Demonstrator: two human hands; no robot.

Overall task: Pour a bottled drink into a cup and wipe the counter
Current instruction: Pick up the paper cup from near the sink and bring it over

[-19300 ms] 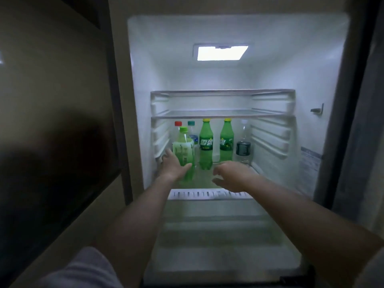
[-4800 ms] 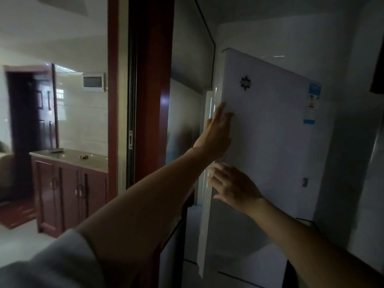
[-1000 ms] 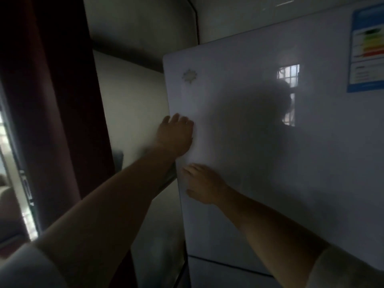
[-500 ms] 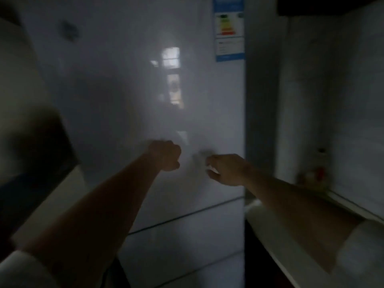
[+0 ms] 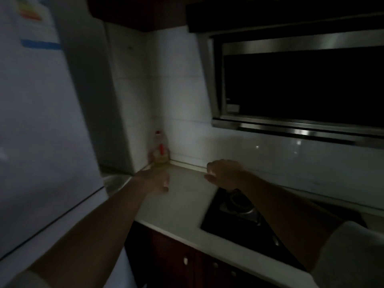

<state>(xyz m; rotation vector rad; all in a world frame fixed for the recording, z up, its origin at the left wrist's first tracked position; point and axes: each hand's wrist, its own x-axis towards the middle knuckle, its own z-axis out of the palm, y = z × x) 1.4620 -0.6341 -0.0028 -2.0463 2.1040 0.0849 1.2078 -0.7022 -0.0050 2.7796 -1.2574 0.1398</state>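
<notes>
Nothing is held by the left hand (image 5: 154, 180) or right hand (image 5: 223, 173) (fingers (image 5: 210, 177) loosely curled) above the bench (image 5: 182, 206); pouring and wiping are judged not yet begun.

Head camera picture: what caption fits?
Left hand and right hand, both empty, over the counter beside the stove; bottle in the corner.

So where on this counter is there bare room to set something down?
The counter is bare between the fridge and the hob, in front of the corner bottle. Crowded: the hob itself, and the back, where the left hand and right hand hover.
</notes>
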